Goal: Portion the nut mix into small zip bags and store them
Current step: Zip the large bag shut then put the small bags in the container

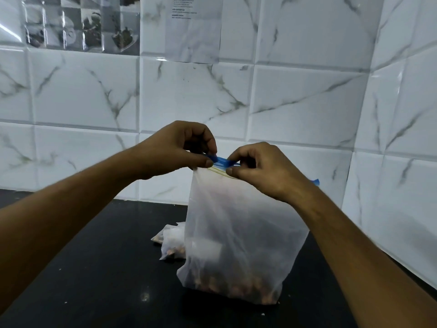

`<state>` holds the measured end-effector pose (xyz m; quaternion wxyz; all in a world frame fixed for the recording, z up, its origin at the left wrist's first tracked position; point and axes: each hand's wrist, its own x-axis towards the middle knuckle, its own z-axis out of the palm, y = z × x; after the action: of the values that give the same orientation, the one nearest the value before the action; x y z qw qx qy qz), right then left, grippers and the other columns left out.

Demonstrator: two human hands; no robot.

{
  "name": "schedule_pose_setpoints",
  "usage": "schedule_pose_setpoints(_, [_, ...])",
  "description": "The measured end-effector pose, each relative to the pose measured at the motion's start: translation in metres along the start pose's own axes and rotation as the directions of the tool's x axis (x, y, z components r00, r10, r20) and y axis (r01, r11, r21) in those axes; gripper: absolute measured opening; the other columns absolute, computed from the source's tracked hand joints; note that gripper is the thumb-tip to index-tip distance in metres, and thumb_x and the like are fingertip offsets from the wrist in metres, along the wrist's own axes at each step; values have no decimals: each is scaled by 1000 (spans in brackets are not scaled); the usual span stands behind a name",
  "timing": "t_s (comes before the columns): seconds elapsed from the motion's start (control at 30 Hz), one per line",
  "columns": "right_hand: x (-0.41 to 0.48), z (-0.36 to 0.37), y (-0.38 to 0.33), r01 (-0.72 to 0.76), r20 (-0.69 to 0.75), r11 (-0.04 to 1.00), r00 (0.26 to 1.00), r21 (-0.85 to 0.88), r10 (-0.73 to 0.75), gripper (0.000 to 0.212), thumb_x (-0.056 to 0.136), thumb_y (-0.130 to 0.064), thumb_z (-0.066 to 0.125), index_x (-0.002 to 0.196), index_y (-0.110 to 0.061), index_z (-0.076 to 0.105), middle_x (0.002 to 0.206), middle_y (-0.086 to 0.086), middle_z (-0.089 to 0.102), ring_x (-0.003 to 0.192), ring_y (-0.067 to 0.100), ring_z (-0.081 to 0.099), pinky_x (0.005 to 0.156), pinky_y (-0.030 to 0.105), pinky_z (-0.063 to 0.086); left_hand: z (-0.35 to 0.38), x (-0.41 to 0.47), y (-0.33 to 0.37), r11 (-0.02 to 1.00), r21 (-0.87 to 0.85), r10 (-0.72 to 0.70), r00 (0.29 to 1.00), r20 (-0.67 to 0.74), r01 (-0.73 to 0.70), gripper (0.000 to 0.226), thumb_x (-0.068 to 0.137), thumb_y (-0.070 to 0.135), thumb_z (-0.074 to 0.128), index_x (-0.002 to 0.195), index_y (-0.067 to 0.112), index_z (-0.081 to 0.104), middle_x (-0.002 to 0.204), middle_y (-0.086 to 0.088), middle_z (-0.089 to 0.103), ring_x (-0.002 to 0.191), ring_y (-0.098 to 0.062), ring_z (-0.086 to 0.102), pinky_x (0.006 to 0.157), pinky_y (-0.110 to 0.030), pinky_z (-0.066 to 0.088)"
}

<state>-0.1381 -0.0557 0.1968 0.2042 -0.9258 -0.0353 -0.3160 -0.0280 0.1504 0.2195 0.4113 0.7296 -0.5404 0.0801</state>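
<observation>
A large frosted zip bag (pixel 238 237) stands upright on the black counter (pixel 99 268), with nuts showing through its bottom. Its top edge carries a blue zip strip (pixel 223 161). My left hand (pixel 179 147) pinches the left end of that strip between thumb and fingers. My right hand (pixel 262 169) pinches the strip just to the right of it, and the blue end of the strip pokes out behind my right wrist. Small filled zip bags (pixel 171 242) with nuts lie on the counter behind and left of the large bag, partly hidden by it.
A white marble-patterned tile wall (pixel 307 95) rises behind the counter and wraps round on the right. A sheet with pictures (pixel 82 22) and a printed paper (pixel 194 29) hang on the wall at the top.
</observation>
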Motion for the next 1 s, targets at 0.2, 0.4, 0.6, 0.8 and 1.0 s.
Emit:
schedule_pose_setpoints(0.2, [-3, 5, -1, 95, -103, 975, 988, -203, -118, 21, 105, -34, 57, 110, -26, 75, 87, -12, 58, 82, 12, 57, 71, 34, 50, 9, 5, 2, 999, -3, -41, 997, -61, 41, 15, 91, 19, 77, 105, 22, 77, 90, -1, 78, 79, -15, 69, 74, -28, 57])
schedule_pose_setpoints(0.4, [-6, 6, 5, 134, -148, 978, 976, -162, -159, 13, 101, -38, 63, 103, -30, 74, 100, -12, 57, 96, 11, 57, 79, 35, 51, 14, 6, 0, 995, 95, -32, 995, -98, 41, 5, 91, 27, 76, 88, 24, 80, 81, 1, 76, 77, -20, 68, 79, -39, 57])
schedule_pose_setpoints(0.6, [-8, -7, 20, 55, -123, 997, 991, 49, -49, 4, 94, -26, 73, 95, -29, 75, 84, -12, 72, 83, 9, 69, 78, 38, 59, 13, 5, -12, 998, 28, -44, 988, -146, 49, 7, 92, 26, 75, 95, 19, 76, 84, 0, 76, 77, -18, 71, 78, -39, 63])
schedule_pose_setpoints(0.8, [-7, -2, 16, 69, -154, 982, 987, 176, -42, 10, 88, -16, 80, 88, -24, 74, 75, -10, 71, 72, 6, 67, 66, 17, 48, 16, 13, -4, 990, 138, -23, 997, -74, 34, 6, 89, 33, 78, 91, 28, 80, 79, 0, 76, 72, -20, 68, 66, -31, 57])
schedule_pose_setpoints(1.0, [-10, -23, 26, -23, -29, 979, 999, 200, 29, 2, 90, -26, 80, 91, -24, 80, 79, -2, 74, 69, 12, 68, 68, 27, 55, 7, 13, -11, 996, 86, -22, 997, -75, 28, 6, 89, 30, 78, 92, 25, 80, 84, -2, 76, 73, -11, 65, 74, -30, 56])
